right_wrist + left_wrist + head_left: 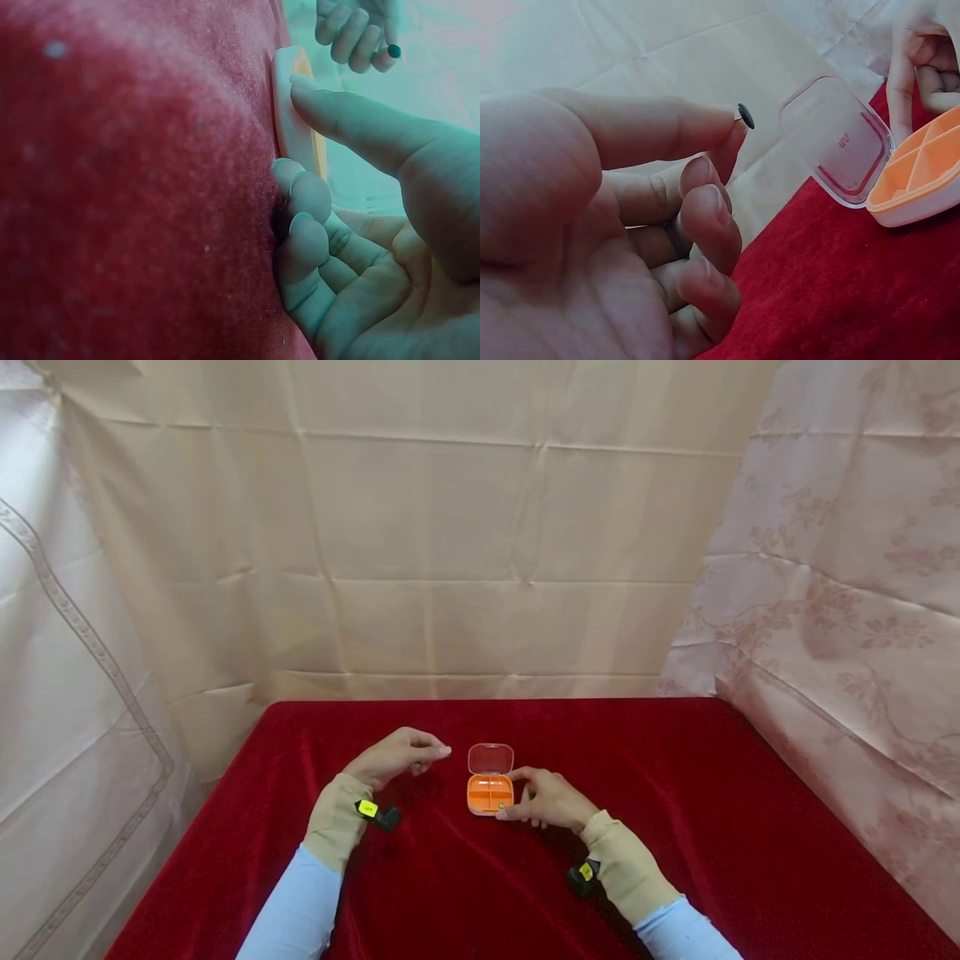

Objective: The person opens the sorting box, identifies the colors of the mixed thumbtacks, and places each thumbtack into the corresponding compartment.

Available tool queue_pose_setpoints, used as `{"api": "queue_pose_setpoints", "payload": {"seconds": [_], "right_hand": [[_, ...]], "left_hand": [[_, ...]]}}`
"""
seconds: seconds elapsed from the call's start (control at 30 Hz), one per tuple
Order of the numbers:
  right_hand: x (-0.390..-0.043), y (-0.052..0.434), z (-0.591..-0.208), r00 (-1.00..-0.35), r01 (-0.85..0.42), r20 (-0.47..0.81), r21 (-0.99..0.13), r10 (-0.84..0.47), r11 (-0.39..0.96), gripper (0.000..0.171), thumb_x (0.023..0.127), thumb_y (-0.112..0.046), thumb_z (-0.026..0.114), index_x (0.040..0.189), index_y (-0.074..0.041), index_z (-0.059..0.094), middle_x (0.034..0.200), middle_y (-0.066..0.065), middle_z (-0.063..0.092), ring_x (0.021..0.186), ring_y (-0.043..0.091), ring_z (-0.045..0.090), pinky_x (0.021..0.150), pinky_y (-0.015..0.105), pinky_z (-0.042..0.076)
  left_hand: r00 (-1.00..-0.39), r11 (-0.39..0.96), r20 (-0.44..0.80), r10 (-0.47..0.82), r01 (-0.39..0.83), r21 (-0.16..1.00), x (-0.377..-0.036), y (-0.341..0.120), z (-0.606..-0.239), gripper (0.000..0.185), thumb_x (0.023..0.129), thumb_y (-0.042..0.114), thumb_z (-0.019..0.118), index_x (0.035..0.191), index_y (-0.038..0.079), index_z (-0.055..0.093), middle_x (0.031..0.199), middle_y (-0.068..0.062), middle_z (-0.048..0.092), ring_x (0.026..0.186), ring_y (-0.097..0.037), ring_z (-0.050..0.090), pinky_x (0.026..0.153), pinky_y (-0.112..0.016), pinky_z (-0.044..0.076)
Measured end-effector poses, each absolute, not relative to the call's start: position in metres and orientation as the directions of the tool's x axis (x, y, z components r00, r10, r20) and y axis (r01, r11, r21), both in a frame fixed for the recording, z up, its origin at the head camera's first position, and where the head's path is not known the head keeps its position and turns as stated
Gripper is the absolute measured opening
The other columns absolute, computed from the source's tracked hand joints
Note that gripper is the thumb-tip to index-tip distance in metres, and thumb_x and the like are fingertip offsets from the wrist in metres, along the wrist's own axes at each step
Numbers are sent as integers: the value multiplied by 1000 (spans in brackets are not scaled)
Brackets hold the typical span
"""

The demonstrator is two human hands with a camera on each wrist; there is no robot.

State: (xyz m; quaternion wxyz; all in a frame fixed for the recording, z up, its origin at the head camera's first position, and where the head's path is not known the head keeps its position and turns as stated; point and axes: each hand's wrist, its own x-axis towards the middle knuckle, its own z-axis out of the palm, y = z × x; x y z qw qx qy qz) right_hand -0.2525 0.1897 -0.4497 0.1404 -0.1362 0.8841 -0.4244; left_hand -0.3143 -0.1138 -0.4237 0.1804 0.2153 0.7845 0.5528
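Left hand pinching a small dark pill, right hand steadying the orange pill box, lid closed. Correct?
Not quite: the lid is open, hinged back, as the left wrist view shows. The rest holds: the left hand pinches the small dark pill and the right hand steadies the orange pill box.

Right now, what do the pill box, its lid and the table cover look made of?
Pill box: orange plastic, smooth, apparently moulded dividers. Lid: clear, slightly glossy plastic; the backdrop shows through. Table cover: red velvet-like cloth, with soft sheen and creases.
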Motion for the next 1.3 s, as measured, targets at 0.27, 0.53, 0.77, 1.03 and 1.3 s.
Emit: {"api": "queue_pose_setpoints", "payload": {"seconds": [0.27,0.53,0.77,1.03,1.3], "right_hand": [[-253,190,-449,-923,-119,-134,-791,-360,600,70,81,-30,90,138,-6,58,70,3,64,55,14,54,52,28,48],[-253,190,-450,-925,-109,-142,-789,-351,605,69,81,-30,90,137,-6,58,70,3,64,55,14,55,52,28,48],[-251,189,-450,-924,-112,-137,-797,-357,594,69,81,-29,90,138,-5,58,71,4,64,56,14,55,52,29,49],[-251,190,-450,-922,-111,-139,-798,-360,592,69,81,-29,90,137,-5,58,71,5,63,56,15,55,53,29,49],[-251,190,-449,-923,-91,-158,-796,-350,598,70,81,-31,90,138,-6,57,72,5,64,57,15,56,54,28,49]], "left_hand": [[-825,318,-46,563,165,934,-312,-107,-421,38,99,27,71,113,-8,70,74,-1,54,68,-16,49,67,-32,43],[-827,338,-63,558,158,928,-312,-102,-421,35,96,29,75,108,-4,74,75,-1,58,68,-17,50,67,-33,43],[-833,358,-78,548,149,922,-310,-98,-422,23,93,29,78,99,6,79,81,-8,64,68,-17,52,66,-32,45],[-828,376,-42,560,209,903,-306,-90,-423,20,91,29,81,95,10,82,69,-1,58,63,-15,50,63,-32,45],[-808,370,-39,588,226,901,-302,-82,-424,18,90,28,81,94,11,83,76,-5,66,63,-14,51,63,-31,44]]}}
